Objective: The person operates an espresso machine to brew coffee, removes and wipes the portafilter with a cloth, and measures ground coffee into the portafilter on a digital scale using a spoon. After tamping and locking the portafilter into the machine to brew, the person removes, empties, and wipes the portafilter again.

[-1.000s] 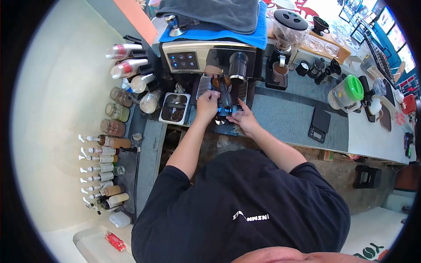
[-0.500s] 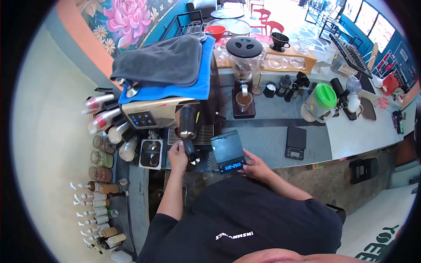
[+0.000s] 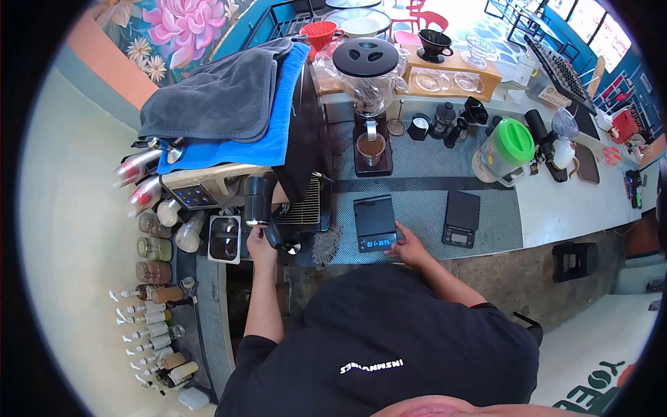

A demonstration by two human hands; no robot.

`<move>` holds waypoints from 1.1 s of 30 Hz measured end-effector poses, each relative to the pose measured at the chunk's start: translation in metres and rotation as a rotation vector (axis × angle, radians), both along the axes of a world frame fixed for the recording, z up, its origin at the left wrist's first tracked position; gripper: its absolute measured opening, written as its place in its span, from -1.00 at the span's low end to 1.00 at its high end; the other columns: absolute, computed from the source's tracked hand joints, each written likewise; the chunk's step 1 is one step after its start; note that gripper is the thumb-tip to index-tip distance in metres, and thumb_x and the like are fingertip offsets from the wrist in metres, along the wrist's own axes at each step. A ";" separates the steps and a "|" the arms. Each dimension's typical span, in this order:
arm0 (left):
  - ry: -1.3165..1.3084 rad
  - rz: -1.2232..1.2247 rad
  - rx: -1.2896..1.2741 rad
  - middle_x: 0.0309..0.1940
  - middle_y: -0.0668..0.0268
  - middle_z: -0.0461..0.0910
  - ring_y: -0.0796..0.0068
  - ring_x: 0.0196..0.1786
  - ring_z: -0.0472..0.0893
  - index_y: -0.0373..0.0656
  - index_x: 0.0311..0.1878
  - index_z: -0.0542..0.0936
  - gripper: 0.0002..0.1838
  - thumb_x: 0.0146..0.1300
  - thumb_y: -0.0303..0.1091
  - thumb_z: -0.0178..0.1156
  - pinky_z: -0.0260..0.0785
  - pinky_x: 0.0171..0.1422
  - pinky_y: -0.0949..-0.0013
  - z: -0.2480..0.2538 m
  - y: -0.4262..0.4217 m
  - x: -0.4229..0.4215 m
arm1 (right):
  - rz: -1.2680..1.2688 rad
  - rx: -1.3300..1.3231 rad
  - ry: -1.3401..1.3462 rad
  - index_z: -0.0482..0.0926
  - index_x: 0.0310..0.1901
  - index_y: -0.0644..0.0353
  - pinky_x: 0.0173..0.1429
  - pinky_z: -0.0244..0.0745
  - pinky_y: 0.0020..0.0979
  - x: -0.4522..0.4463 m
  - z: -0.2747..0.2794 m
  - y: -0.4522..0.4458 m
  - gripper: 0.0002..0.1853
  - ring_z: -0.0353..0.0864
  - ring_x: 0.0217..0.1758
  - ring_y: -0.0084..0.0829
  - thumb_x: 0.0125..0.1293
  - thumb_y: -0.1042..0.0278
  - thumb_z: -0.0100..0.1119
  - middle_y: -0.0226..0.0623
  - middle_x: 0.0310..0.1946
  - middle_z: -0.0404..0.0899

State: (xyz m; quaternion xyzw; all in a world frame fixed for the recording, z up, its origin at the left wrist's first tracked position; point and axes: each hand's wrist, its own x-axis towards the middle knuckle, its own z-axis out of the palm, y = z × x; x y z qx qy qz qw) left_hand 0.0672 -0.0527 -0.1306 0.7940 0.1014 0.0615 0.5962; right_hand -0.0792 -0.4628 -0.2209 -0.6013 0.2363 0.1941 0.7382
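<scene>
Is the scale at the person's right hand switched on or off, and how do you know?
On: the scale by the right hand has blue digits glowing on its display.

Daylight is flooding the scene from the windows at upper right, bleaching the floor beyond the counter to near white. Below the windows, the counter's pale end is reflecting soft brightness, while the shirt is sitting darker. Blue digits are glowing on a scale. The wide lens is bowing straight edges, black is rounding off the sides, and small distant objects are looking soft.
</scene>
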 end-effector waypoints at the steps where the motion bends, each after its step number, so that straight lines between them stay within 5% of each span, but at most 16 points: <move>1: 0.025 0.019 0.028 -0.11 0.40 0.76 0.58 -0.02 0.68 -0.27 0.10 0.76 -0.79 0.50 -0.41 0.36 0.46 0.15 0.46 0.006 -0.003 -0.005 | 0.065 -0.135 0.026 0.10 0.77 0.09 0.31 0.78 -0.15 0.004 0.010 -0.001 -0.16 0.83 0.18 -0.09 0.54 0.68 0.12 0.13 0.22 0.71; 5: -0.114 0.207 0.038 -0.12 0.39 0.70 0.60 -0.10 0.61 -0.27 0.20 0.68 -0.74 0.56 -0.38 0.31 0.44 0.06 0.46 -0.017 -0.010 -0.029 | 0.506 -0.919 -0.015 0.60 0.50 0.19 0.27 0.74 -0.08 0.036 0.049 -0.028 -0.39 0.85 0.15 -0.01 0.46 0.26 0.40 0.15 0.08 0.81; 6: -0.078 0.233 0.069 -0.08 0.35 0.70 0.59 -0.07 0.62 -0.29 0.18 0.66 -0.75 0.59 -0.35 0.30 0.46 0.08 0.44 -0.021 -0.010 -0.040 | 0.535 -0.901 -0.019 0.77 0.24 0.24 0.37 0.66 -0.06 0.048 0.061 -0.037 -0.52 0.81 0.19 0.12 0.43 0.10 0.40 0.13 0.05 0.83; 11: 0.043 0.165 0.038 -0.32 0.48 0.56 0.71 -0.32 0.48 -0.24 0.16 0.67 -0.73 0.69 -0.22 0.25 0.33 -0.23 0.50 -0.014 -0.053 -0.097 | 0.000 -0.780 -0.302 0.73 0.23 0.27 0.32 0.68 -0.06 0.135 0.036 -0.068 -0.57 0.84 0.12 0.01 0.41 0.25 0.42 0.05 0.06 0.83; 14: 0.061 0.083 -0.026 -0.26 0.46 0.68 0.75 -0.31 0.51 -0.27 0.09 0.72 -0.70 0.69 -0.18 0.26 0.36 -0.20 0.54 -0.053 -0.060 -0.117 | -0.159 -0.657 -0.577 0.59 0.40 0.24 0.38 0.63 -0.07 0.188 0.030 -0.068 -0.34 0.74 0.25 -0.09 0.25 0.39 0.54 -0.03 0.25 0.72; 20: 0.314 -0.019 -0.062 -0.25 0.43 0.70 0.72 -0.32 0.52 -0.26 0.09 0.75 -0.68 0.71 -0.16 0.23 0.39 -0.21 0.52 -0.031 -0.089 -0.121 | -0.150 -0.751 -0.699 0.41 0.51 0.21 0.53 0.44 0.03 0.244 0.027 -0.030 -0.02 0.52 0.42 0.08 0.04 0.31 0.73 -0.02 0.37 0.57; 33: 0.416 -0.090 -0.009 -0.25 0.44 0.74 0.74 -0.34 0.55 -0.26 0.08 0.77 -0.66 0.70 -0.15 0.23 0.43 -0.23 0.53 -0.042 -0.090 -0.111 | -0.127 -0.989 -0.702 0.37 0.44 0.23 0.53 0.33 0.05 0.238 0.040 -0.037 0.00 0.45 0.42 0.10 -0.03 0.28 0.78 0.02 0.26 0.53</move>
